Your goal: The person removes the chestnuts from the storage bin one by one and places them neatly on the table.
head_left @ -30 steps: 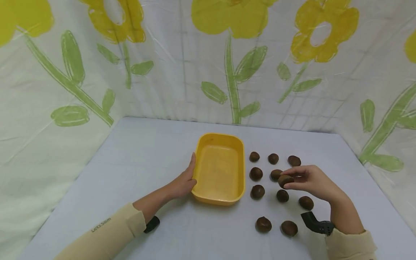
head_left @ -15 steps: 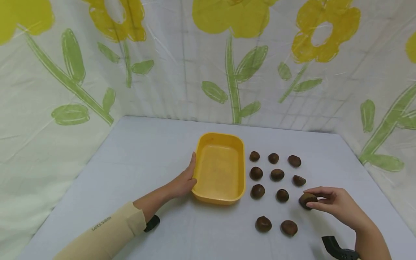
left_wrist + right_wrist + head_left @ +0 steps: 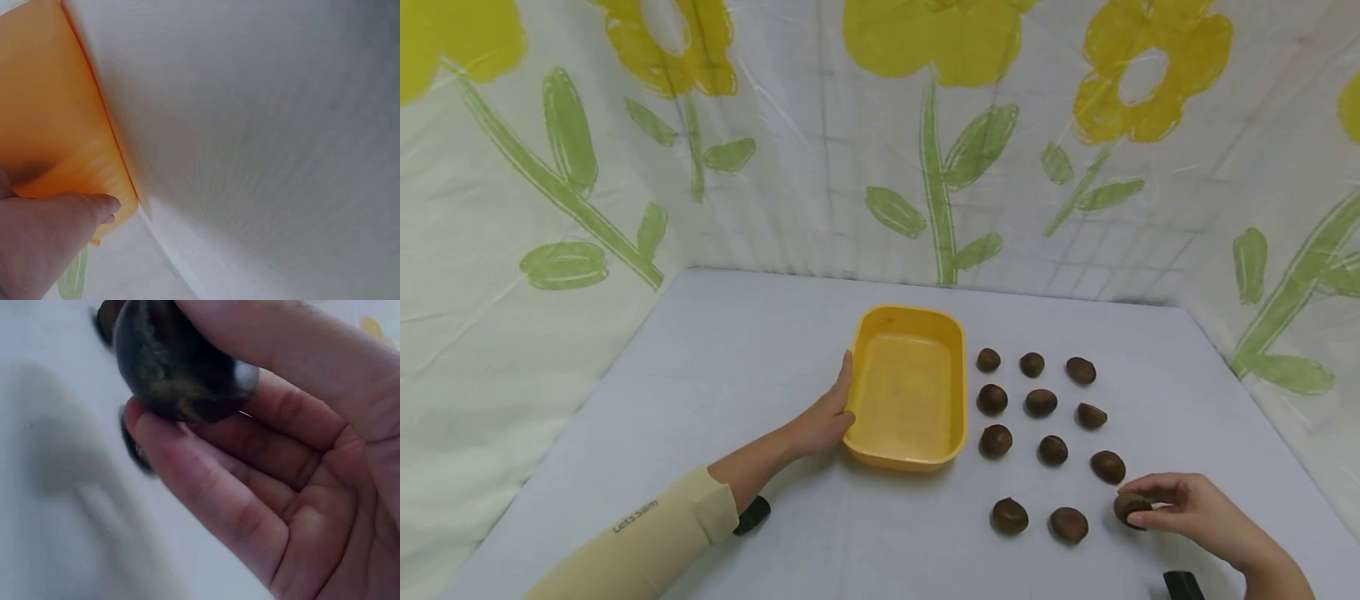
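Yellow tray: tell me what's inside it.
The yellow tray shows only its bare floor; no chestnuts lie in it. The left hand rests against its left wall from outside. The near wall hides a thin strip of floor just behind it.

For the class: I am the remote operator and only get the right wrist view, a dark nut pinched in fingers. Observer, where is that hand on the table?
Observer: The right hand is at the near right of the table, holding the chestnut at the right end of the nearest row of nuts.
Operator: How many other nuts lie out?
Observer: Eleven loose chestnuts in rows, all on the table surface.
Operator: Is there a container?
Observer: Yes, a yellow tray left of the nuts, with nothing in it.
Operator: What is the other hand doing?
Observer: The left hand rests against the tray's left wall; the left wrist view shows a finger on the rim.
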The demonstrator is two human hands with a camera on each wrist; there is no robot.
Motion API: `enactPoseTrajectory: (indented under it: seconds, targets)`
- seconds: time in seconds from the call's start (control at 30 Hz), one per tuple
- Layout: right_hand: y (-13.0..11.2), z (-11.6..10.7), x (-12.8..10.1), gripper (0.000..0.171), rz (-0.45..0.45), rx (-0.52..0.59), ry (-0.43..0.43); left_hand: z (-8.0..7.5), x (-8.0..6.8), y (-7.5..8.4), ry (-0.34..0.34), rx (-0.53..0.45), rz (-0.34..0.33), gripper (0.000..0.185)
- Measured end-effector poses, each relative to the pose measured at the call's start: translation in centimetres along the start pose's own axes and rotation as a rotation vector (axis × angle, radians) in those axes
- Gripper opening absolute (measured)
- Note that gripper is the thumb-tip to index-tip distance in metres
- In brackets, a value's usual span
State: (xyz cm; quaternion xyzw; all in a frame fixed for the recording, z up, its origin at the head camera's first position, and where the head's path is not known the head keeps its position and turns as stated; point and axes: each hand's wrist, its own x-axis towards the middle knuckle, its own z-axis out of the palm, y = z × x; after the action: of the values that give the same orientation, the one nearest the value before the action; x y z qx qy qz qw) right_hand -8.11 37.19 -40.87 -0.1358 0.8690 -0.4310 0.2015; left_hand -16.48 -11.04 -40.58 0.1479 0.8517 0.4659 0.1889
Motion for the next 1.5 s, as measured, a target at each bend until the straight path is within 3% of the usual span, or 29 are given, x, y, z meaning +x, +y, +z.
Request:
enactPoseTrajectory:
  seconds: [0.23, 0.5, 0.93, 1.33, 1.5]
  targets:
    - [1.1, 0.2, -0.2, 0.027, 0.016, 0.098, -0.121, 0.1, 0.0, 0.0, -0.002, -0.006, -0.005, 0.087]
    - [1.4, 0.0, 0.0, 0.027, -0.003, 0.129, -0.191, 0.1, 0.0, 0.3, 0.002, -0.005, -0.03, 0.088]
    - [1.2, 0.4, 0.2, 0.019, -0.099, 0.042, -0.129, -0.1, 0.3, 0.1, -0.005, 0.016, 0.011, 0.087]
    - [1.2, 0.5, 0.4, 0.022, -0.085, 0.028, -0.127, 0.0, 0.0, 0.0, 0.012, 0.01, -0.009, 0.088]
    - [1.0, 0.5, 0.5, 0.028, -0.034, 0.017, -0.127, 0.0, 0.0, 0.1, 0.015, 0.006, -0.012, 0.088]
